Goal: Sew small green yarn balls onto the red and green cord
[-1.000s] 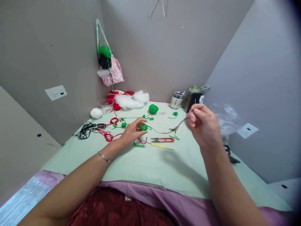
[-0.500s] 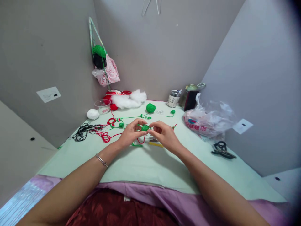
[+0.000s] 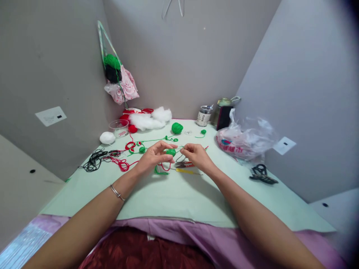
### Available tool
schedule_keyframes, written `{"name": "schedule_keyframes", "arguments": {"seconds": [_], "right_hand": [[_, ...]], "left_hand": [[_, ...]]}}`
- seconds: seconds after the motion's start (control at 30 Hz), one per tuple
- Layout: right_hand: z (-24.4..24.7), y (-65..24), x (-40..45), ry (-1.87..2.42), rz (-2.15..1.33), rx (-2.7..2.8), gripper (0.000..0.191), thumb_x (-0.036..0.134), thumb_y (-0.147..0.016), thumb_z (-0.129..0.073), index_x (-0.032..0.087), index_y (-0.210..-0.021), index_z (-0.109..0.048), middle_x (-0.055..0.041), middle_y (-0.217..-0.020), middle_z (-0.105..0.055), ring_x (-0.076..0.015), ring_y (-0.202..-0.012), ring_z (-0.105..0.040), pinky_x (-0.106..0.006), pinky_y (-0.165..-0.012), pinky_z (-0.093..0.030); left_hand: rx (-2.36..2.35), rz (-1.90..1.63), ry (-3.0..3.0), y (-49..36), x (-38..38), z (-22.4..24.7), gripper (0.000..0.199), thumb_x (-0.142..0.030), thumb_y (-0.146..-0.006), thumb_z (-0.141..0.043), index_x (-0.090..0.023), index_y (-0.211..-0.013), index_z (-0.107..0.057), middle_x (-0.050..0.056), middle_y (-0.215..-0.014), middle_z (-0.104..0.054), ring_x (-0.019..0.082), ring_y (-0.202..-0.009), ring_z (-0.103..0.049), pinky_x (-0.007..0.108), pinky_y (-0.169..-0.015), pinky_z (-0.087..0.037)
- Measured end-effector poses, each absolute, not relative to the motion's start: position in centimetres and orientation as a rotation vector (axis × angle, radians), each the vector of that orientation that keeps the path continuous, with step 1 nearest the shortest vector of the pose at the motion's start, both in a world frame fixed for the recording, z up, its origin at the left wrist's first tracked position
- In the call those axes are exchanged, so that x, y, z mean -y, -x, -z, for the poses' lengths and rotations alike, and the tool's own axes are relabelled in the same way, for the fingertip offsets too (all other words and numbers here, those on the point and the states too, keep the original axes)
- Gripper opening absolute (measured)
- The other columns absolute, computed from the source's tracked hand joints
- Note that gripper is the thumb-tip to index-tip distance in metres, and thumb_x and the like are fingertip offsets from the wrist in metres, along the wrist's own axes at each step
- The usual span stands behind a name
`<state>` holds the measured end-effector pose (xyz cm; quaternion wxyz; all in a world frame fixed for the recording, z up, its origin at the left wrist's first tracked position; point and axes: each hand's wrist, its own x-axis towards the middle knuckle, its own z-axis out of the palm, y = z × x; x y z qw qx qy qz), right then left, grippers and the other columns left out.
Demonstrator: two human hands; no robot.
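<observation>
My left hand holds a small green crocheted ball between thumb and fingers above the table. Just to its right, my right hand is closed in a pinch on a thin strand of yarn, which loops down between the hands. Whether a needle is also in that pinch is too small to tell. Below the hands lie a yellow-handled crochet hook and thread snips with a red part, partly covered by my right hand. A short green yarn piece rests near the hook.
Red yarn, black yarn and small red-green pieces spread leftward. White stuffing, a clear tub and a green yarn ball stand farther back. At right are a plastic bag and a black hair claw.
My right hand has moved away from the green ball, opening a gap with the strand in it. The snips and hook now show more. The whole view has shifted slightly.
</observation>
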<state>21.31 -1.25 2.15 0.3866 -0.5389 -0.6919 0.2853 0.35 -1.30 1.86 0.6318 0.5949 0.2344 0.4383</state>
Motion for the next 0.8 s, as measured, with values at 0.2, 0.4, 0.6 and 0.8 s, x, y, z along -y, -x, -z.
{"name": "schedule_keyframes", "arguments": {"seconds": [0.2,0.4,0.6,0.8], "right_hand": [[-2.5,-23.4,0.7,1.413,-0.952,1.852,0.029,0.044,-0.074,-0.063,0.015,-0.069,-0.061,0.0039,-0.053,-0.048,-0.0093,-0.050,-0.038,-0.023,-0.048,-0.029],[-3.8,-24.6,0.9,1.492,-0.663,1.807,0.022,0.034,-0.078,-0.057,0.015,-0.074,-0.068,-0.0009,-0.062,-0.059,-0.0123,-0.056,-0.050,-0.025,-0.054,-0.037],[-3.7,-22.1,2.2,1.182,-0.948,1.789,0.036,0.041,-0.079,-0.063,0.013,-0.100,-0.071,-0.0007,-0.069,-0.058,-0.0115,-0.060,-0.048,-0.024,-0.056,-0.040],[-2.9,-19.9,3.1,1.104,-0.962,1.816,0.023,0.036,-0.079,-0.062,0.015,-0.083,-0.069,-0.0005,-0.071,-0.057,-0.0114,-0.061,-0.047,-0.025,-0.056,-0.038]], "left_hand": [[-0.529,-0.979,-1.208,0.3,1.0,-2.7,0.029,-0.025,-0.075,-0.075,-0.019,-0.098,-0.058,0.009,-0.124,-0.063,0.009,-0.071,-0.063,0.033,-0.082,-0.055],[-0.554,-1.004,-1.209,0.7,0.8,-2.9,0.027,-0.025,-0.073,-0.075,-0.018,-0.095,-0.060,0.009,-0.122,-0.062,0.006,-0.067,-0.057,0.026,-0.071,-0.054],[-0.564,-0.944,-1.259,0.3,0.9,-2.4,0.029,-0.029,-0.073,-0.074,-0.017,-0.098,-0.064,0.006,-0.102,-0.063,0.010,-0.070,-0.058,0.026,-0.068,-0.054],[-0.550,-0.871,-1.283,0.3,0.9,-2.2,0.028,-0.029,-0.075,-0.074,-0.018,-0.100,-0.066,0.004,-0.096,-0.062,0.011,-0.072,-0.059,0.027,-0.071,-0.054]]}}
